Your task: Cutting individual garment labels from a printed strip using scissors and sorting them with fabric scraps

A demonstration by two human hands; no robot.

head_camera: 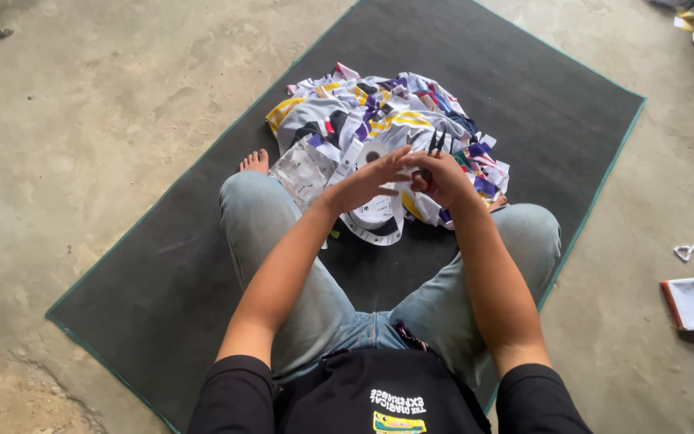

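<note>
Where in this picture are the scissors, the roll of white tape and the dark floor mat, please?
scissors (435,143): head view, on the dark blades above the right hand.
roll of white tape (373,153): head view, on its white side near the core.
dark floor mat (162,281): head view, on bare mat beside the left knee.

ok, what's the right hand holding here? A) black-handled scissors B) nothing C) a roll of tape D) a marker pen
A: the right hand is closed around small black scissors whose tips poke up above the fingers, over the pile of printed fabric pieces on the dark mat; the left hand meets it from the side.
</note>
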